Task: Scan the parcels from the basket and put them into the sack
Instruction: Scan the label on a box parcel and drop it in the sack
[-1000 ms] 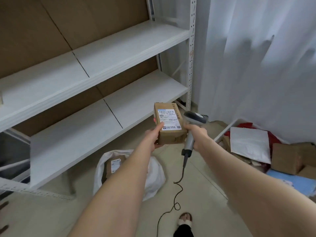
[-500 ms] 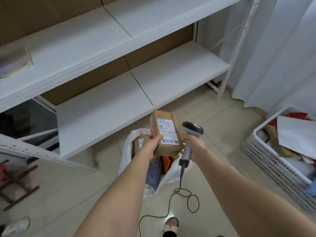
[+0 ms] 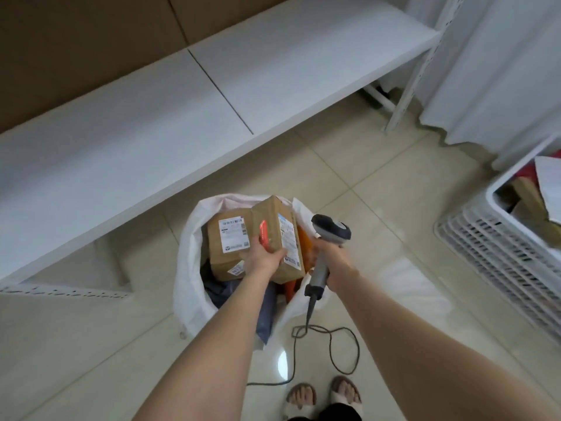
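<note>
Parcel point(image 3: 271, 220), a brown cardboard carton, is held tilted over the open mouth of the sack point(image 3: 187, 253), not yet let go. Left hand point(image 3: 260, 260) grasps it from below and from the near side, with the thumb laid across its front face and the fingers wrapped round its left side. A red sticker point(image 3: 263, 237) shows on that left side just above the fingers, and a white label point(image 3: 288, 238) runs down the face turned to the right. Right hand point(image 3: 335, 263) is clenched round the grey handle of the scanner point(image 3: 331, 230), whose dark head sits just beside the carton's right edge, apart from it. From the handle's foot a dark cable point(image 3: 358, 349) drops to the tiled floor point(image 3: 379, 238) and lies there in loose loops. The white sack stands on the floor with its rim folded open; inside lies another labelled box point(image 3: 217, 257), right next to the held carton, along with something orange and something blue-grey lower down. At the right edge stands the white slatted basket point(image 3: 491, 235), well apart from the sack, with cardboard and white packets in it. Behind the sack runs a low white shelf point(image 3: 182, 117), and a pale curtain point(image 3: 491, 71) hangs at upper right. Two sandalled feet point(image 3: 303, 396) show at the bottom.
</note>
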{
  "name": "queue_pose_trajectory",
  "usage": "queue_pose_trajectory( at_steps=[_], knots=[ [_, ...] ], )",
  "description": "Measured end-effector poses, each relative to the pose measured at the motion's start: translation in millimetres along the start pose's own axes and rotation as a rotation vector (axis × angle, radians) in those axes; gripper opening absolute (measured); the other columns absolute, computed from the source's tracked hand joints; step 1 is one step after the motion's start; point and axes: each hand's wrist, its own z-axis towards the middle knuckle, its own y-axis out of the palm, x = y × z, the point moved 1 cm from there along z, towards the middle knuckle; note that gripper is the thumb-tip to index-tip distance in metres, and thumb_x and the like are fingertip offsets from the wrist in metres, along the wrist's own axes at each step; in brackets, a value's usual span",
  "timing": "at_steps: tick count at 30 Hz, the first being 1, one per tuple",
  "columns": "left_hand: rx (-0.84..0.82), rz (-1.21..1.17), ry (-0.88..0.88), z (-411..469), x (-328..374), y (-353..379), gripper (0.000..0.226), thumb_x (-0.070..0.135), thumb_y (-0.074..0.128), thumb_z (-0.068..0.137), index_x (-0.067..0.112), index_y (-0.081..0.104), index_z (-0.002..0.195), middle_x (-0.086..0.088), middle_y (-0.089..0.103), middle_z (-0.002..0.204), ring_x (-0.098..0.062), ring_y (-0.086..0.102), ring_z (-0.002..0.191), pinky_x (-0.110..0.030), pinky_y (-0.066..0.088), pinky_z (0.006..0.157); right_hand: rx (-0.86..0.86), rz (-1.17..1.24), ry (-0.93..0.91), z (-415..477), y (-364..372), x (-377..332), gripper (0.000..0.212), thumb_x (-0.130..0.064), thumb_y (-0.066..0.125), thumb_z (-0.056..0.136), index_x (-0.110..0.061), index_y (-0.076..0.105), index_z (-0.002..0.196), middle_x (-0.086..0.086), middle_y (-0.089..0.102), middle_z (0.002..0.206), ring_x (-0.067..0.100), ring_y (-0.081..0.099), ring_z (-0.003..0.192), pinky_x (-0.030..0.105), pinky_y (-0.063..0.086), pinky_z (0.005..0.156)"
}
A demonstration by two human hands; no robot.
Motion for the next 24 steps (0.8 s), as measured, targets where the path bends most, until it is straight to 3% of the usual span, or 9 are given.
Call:
queue_pose_trajectory(
  at_steps=[3,6,9,11,15,17,20,24],
  knots=[
    [0.012,0.193,0.035,34.7,-12.4,36.0,0.088,0.038,0.070,0.082,0.040,0.012,0.150,-0.018,0.029,0.145,-0.037,0.029,0.134,-0.047,0.031,0.109,-0.006,0.010,-0.009,36.5,-8.4,13.8,0.010,-0.007,0.068,0.084,-0.010,0.059,0.080,0.006,0.060,0.074,0.020,0.059,0.060,0.031,0.049,0.064],
    [-0.073,0.470,-0.058,58.0,-25.6,60.6,0.084,0.037,0.060,0.090,0.034,0.004,0.152,-0.022,0.020,0.149,-0.038,0.026,0.136,-0.045,0.031,0.109,-0.015,0.003,0.005,61.0,-18.6,25.7,0.012,-0.011,0.069,0.085,-0.010,0.058,0.080,0.006,0.059,0.075,0.023,0.058,0.069,0.036,0.049,0.071],
    [-0.111,0.623,-0.077,63.8,-24.1,63.4,0.056,0.024,0.051,0.093,0.017,0.033,0.145,-0.017,0.033,0.147,-0.034,0.031,0.133,-0.039,0.035,0.104,-0.017,0.042,0.023,63.1,-26.2,27.0,0.012,-0.010,0.068,0.087,-0.009,0.057,0.082,0.006,0.058,0.074,0.022,0.060,0.066,0.034,0.051,0.066],
    [-0.075,0.634,-0.015,58.3,-7.7,54.9,0.038,0.022,0.048,0.093,0.012,0.052,0.129,-0.012,0.052,0.133,-0.030,0.047,0.122,-0.032,0.041,0.088,-0.022,0.088,0.032,53.1,-29.8,17.6,0.010,-0.010,0.067,0.088,-0.008,0.057,0.086,0.008,0.058,0.079,0.026,0.060,0.077,0.040,0.051,0.076],
    [-0.059,0.540,0.065,19.2,56.3,37.1,0.031,0.022,0.048,0.094,0.010,0.057,0.121,-0.009,0.058,0.113,-0.024,0.057,0.092,-0.032,0.047,0.074,-0.051,0.129,0.025,5.8,-36.2,-23.5,0.013,-0.012,0.065,0.091,-0.009,0.058,0.101,0.012,0.061,0.094,0.030,0.061,0.091,0.047,0.050,0.093],
    [-0.070,0.485,0.135,-9.5,96.8,32.7,0.035,0.021,0.049,0.093,0.014,0.056,0.127,-0.009,0.057,0.115,-0.024,0.058,0.097,-0.032,0.048,0.079,-0.038,0.159,0.007,-25.1,-43.3,-49.0,0.011,-0.013,0.064,0.091,-0.012,0.059,0.102,0.011,0.064,0.095,0.027,0.063,0.091,0.048,0.049,0.095],
    [-0.119,0.417,0.218,-54.7,158.4,31.4,0.044,0.017,0.054,0.092,0.015,0.050,0.136,-0.013,0.044,0.139,-0.030,0.051,0.120,-0.034,0.043,0.100,0.007,0.217,-0.043,-71.7,-64.3,-88.8,0.004,-0.013,0.063,0.092,-0.014,0.060,0.094,0.009,0.067,0.090,0.024,0.065,0.085,0.044,0.051,0.088],
    [-0.167,0.443,0.324,-120.1,233.6,42.2,0.044,0.018,0.055,0.092,0.015,0.051,0.135,-0.015,0.041,0.141,-0.032,0.051,0.121,-0.032,0.039,0.102,0.100,0.347,-0.098,-131.0,-109.3,-138.9,0.007,-0.013,0.065,0.091,-0.013,0.060,0.096,0.007,0.068,0.085,0.020,0.064,0.077,0.034,0.051,0.074]
  ],
)
